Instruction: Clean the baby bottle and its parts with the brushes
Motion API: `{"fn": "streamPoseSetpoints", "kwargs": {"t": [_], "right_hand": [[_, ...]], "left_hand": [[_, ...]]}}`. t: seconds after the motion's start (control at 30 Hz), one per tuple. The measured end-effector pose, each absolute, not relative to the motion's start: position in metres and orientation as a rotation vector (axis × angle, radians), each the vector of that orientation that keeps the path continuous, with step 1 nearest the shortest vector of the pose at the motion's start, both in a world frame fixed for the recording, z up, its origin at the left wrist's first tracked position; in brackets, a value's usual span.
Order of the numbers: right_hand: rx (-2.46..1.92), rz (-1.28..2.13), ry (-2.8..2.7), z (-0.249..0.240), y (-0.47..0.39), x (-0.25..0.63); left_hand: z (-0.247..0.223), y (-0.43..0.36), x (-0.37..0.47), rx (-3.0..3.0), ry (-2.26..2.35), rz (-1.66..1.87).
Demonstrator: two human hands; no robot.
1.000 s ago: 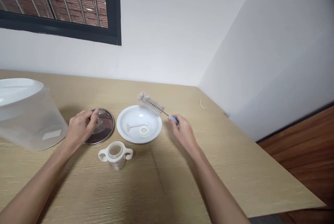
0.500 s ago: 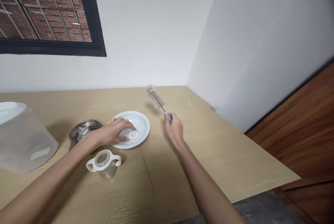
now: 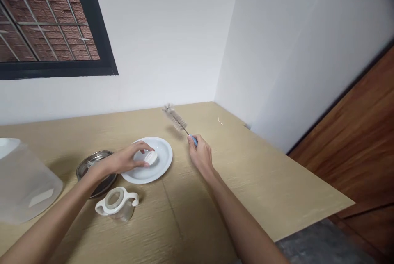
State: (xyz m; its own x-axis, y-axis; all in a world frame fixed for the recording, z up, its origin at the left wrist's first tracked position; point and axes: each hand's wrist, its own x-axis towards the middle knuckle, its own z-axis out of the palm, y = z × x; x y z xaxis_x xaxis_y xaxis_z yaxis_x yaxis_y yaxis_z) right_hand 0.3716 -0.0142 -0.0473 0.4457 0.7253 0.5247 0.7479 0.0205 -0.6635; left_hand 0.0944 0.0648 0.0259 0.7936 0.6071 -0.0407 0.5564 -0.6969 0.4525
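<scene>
Over a white plate (image 3: 164,161), my left hand (image 3: 134,158) grips a small white ring-shaped cap (image 3: 151,158) between thumb and fingers, the cap tilted. My right hand (image 3: 200,153) is closed round the blue handle of a bristle brush (image 3: 176,119), whose pale head points up and to the left above the table. Nearer to me stands a clear cup with a white two-handled collar (image 3: 118,203). A metal tray (image 3: 106,184) lies left of the plate, partly behind my left wrist, with a clear piece in it.
At the left edge is a large translucent container (image 3: 29,186). The wooden table (image 3: 240,174) meets white walls at the back and right, and its front right edge ends above a grey floor. A thin pale strand (image 3: 219,120) lies near the back right.
The cap lay flat on the plate and is now tilted between the fingers of my left hand. The camera view has shifted; my right hand still holds the brush.
</scene>
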Motion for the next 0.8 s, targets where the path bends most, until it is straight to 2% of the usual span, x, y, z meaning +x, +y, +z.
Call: {"fn": "streamPoseSetpoints", "kwargs": {"t": [0.13,0.27,0.53,0.8], "right_hand": [[-1.563,-0.04,-1.358,-0.043,-0.018,0.364],[-1.327,-0.124,-1.543,-0.039,-0.026,0.352],[-1.069,-0.216,-1.842,-0.037,-0.038,0.328],[-1.168,-0.341,-1.78,-0.041,-0.032,0.338]], "left_hand": [[0.022,0.051,0.053,2.057,0.968,0.578],[0.006,0.035,0.027,1.734,0.909,0.825],[-0.01,0.029,0.014,1.573,0.958,1.049],[-0.007,0.019,0.016,1.461,0.829,1.111]]}}
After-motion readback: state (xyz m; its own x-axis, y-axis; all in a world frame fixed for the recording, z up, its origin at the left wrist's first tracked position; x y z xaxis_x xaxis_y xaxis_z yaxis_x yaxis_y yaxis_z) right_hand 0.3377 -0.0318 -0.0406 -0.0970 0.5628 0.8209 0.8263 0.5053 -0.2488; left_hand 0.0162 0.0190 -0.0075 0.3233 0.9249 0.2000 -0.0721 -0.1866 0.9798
